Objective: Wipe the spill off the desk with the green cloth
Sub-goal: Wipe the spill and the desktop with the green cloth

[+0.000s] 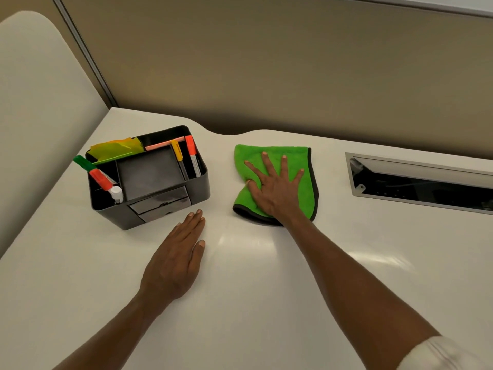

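1. The right hand (277, 190) lies palm down on the green cloth (301, 180), its fingers (283, 166) spread wide and flat; it presses the cloth and grips nothing.
2. The green cloth is bunched on the white desk (266, 289), under the right palm and reaching past the fingertips toward the back wall panel (266, 76). Its dark-edged hem curves round on the little-finger side and below the wrist.
3. The left hand (176, 263) rests flat on the bare desk, fingers straight and close together, thumb slightly out, holding nothing.
4. Just beyond the left fingertips stands a black desk organiser (149, 180) with markers (101, 177) and yellow sticky notes (117, 149) in it.
5. The cloth lies well to the thumb side of the left hand, apart from the organiser.
6. Far off the right hand's little-finger side, a metal-framed cable slot (421, 182) is set into the desk.
7. I cannot make out any spill on the surface; only light glare shows between the two forearms.
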The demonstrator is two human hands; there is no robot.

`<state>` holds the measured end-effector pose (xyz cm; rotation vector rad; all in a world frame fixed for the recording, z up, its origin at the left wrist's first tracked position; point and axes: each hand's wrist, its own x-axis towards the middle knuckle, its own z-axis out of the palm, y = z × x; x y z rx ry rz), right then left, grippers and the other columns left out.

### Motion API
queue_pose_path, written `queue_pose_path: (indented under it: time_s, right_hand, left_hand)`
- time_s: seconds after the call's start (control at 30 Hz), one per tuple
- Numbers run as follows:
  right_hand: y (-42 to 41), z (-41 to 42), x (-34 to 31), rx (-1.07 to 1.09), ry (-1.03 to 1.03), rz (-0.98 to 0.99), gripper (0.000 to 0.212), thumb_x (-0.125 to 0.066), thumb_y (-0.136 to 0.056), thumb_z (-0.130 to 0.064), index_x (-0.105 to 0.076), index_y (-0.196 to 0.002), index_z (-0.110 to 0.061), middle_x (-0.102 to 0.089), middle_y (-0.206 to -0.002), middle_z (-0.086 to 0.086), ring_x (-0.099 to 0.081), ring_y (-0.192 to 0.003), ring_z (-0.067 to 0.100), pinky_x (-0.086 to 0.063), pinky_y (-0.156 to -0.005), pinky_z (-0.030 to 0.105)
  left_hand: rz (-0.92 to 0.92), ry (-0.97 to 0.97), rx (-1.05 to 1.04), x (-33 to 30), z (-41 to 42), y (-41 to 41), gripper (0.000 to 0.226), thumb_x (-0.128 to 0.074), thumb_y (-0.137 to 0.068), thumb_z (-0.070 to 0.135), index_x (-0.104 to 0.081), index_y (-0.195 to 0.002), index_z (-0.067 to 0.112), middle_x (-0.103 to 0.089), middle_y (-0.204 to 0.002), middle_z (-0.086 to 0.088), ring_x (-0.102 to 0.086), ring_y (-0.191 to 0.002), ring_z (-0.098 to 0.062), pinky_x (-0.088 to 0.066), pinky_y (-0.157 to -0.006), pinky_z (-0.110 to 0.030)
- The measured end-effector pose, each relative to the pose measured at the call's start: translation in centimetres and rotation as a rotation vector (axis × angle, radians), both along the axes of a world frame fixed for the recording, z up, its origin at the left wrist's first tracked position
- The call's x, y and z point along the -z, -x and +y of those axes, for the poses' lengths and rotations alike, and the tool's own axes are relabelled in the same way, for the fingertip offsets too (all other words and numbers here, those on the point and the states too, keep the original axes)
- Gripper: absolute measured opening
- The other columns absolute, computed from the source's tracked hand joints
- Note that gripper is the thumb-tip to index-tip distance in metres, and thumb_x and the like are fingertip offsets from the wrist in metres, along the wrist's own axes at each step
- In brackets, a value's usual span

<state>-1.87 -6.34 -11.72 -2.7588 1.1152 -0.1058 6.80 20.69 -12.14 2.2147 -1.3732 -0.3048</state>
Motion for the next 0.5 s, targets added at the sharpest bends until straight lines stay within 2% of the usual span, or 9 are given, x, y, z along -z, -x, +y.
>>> queue_pose_path:
  time_s: [0.5]
  right_hand:
    - [7.6,-4.8,-0.3,0.145,-0.026,0.023,0.054,-0.02,-0.093,-0.067,-0.013,-0.147,-0.061,-0.002,-0.166,-0.013,0.005,-0.152,0.039,0.003,-0.11,0.076]
  left_hand:
    - [-0.009,0.038,-0.011,0.0,0.1,0.1,0.057,-0.032,-0.097,0.034,-0.033,-0.151,0.014,-0.025,-0.16,0.009,-0.017,-0.148,-0.001,-0.007,-0.12,-0.014]
